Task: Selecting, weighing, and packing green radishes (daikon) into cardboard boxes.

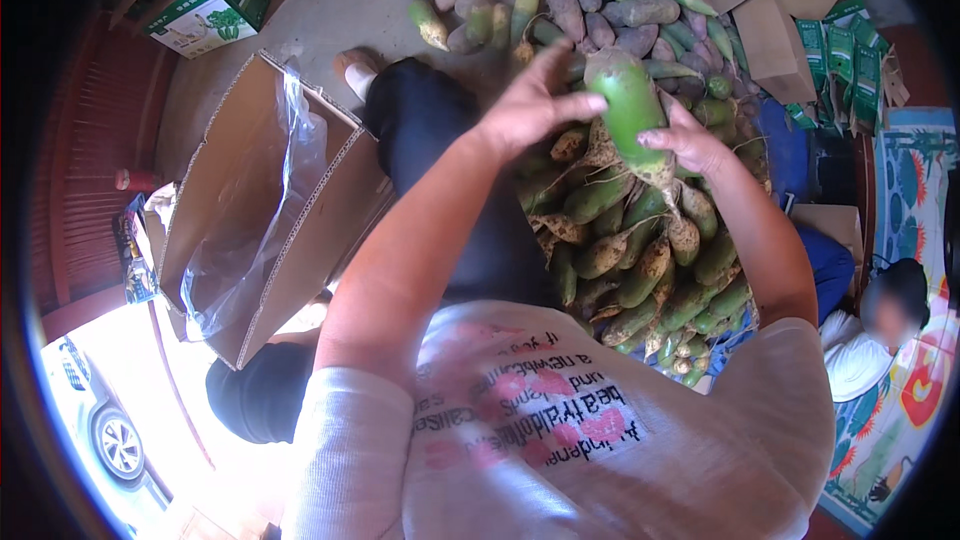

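A large green radish (628, 105) with a pale, dirt-marked root end is held up over the pile. Around its right side my right hand (692, 143) is closed, the thumb lying across the lower part. My left hand (530, 105) is at its left with fingers stretched apart. The left thumb reaches to the radish's side; whether it presses on it I cannot tell. Below lie many green radishes (640, 280) with muddy, rooty ends. The far heap mixes green radishes with purplish, soil-covered roots (565, 12).
On the left stands an open cardboard box (335, 165) with a clear plastic liner (285, 170). Printed green cartons (212, 18) are at the far left; flattened cardboard (775, 40) lies far right. Another person (865, 340) sits at the right by a patterned sheet (920, 200).
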`<state>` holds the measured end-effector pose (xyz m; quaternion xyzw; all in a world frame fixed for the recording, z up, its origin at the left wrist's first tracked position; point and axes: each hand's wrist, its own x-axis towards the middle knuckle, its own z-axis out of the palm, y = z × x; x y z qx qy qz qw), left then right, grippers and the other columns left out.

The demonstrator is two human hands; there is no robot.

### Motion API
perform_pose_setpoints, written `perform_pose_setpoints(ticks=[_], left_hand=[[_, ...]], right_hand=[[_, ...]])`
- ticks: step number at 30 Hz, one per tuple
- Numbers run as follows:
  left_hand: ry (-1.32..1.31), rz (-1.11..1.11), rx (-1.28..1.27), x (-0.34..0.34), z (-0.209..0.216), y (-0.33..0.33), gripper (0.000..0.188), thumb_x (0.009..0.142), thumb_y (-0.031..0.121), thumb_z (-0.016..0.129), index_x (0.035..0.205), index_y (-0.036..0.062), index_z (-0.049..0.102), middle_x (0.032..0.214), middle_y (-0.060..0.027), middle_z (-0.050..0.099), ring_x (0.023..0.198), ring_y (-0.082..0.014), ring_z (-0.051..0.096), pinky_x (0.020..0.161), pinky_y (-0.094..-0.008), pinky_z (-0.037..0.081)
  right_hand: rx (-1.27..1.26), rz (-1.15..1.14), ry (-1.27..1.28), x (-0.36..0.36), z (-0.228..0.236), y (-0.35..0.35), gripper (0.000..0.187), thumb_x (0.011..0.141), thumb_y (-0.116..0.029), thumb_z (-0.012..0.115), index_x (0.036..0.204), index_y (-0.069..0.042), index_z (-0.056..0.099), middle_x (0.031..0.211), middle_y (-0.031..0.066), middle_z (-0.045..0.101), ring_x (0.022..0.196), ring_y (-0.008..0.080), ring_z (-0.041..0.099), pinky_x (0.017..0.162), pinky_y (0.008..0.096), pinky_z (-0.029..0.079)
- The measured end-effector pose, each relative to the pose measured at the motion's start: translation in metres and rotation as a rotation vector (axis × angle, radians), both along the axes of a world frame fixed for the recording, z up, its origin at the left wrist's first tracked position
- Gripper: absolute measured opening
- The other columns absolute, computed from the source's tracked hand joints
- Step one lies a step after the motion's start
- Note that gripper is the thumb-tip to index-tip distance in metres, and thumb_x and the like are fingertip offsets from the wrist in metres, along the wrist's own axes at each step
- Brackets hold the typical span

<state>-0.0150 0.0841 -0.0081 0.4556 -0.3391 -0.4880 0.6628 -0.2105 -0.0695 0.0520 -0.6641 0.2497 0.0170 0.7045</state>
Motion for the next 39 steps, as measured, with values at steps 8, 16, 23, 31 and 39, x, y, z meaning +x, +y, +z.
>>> perform_pose_setpoints(ticks=[8, 16, 23, 31, 39], left_hand=[[0.115, -0.033, -0.194, -0.007, 0.019, 0.027, 0.089, 0.079, 0.004, 0.081, 0.15, 0.0044, 0.028, 0.145, -0.0092, 0.044, 0.133, -0.0208, 0.045, 0.114, -0.0381, 0.038], [0.026, 0.089, -0.168, -0.016, 0.026, 0.031, 0.07, 0.09, 0.017, 0.074, 0.146, -0.0021, 0.037, 0.134, -0.0108, 0.055, 0.121, -0.016, 0.052, 0.106, -0.0329, 0.042], [-0.014, 0.124, -0.2, -0.03, 0.02, 0.028, 0.061, 0.096, 0.019, 0.065, 0.147, -0.001, 0.036, 0.128, -0.0113, 0.06, 0.116, -0.0147, 0.055, 0.102, -0.0323, 0.045], [-0.333, 0.357, 0.351, -0.008, -0.023, -0.007, 0.034, 0.104, 0.027, 0.045, 0.121, 0.0044, 0.065, 0.109, -0.0192, 0.07, 0.103, -0.0318, 0.066, 0.091, -0.0383, 0.05], [-0.341, -0.052, 0.589, -0.008, -0.001, 0.008, 0.047, 0.097, 0.04, 0.061, 0.121, 0.0, 0.066, 0.116, -0.0184, 0.068, 0.108, -0.026, 0.062, 0.096, -0.037, 0.046]], right_hand=[[-1.495, -0.052, -0.089, 0.025, 0.035, 0.049, 0.069, 0.06, -0.017, 0.086, 0.119, -0.006, 0.052, 0.115, 0.0152, 0.062, 0.106, 0.0309, 0.062, 0.087, 0.0406, 0.052], [-1.81, 0.036, -0.074, 0.018, 0.036, 0.065, 0.077, 0.053, -0.014, 0.087, 0.122, -0.007, 0.055, 0.118, 0.0134, 0.06, 0.104, 0.0319, 0.059, 0.087, 0.0423, 0.048], [-1.882, 0.028, -0.073, 0.01, 0.03, 0.066, 0.077, 0.054, -0.014, 0.086, 0.124, -0.006, 0.055, 0.119, 0.0143, 0.06, 0.103, 0.0319, 0.058, 0.086, 0.0431, 0.048], [-1.661, 0.115, 0.197, 0.018, 0.024, 0.065, 0.078, 0.062, -0.014, 0.086, 0.131, -0.009, 0.05, 0.126, 0.0161, 0.058, 0.111, 0.0289, 0.059, 0.091, 0.042, 0.051], [0.211, -0.303, 0.099, -0.024, -0.02, -0.014, 0.065, 0.088, -0.026, 0.068, 0.14, 0.002, 0.042, 0.122, 0.0225, 0.061, 0.106, 0.0309, 0.066, 0.092, 0.0422, 0.055]])
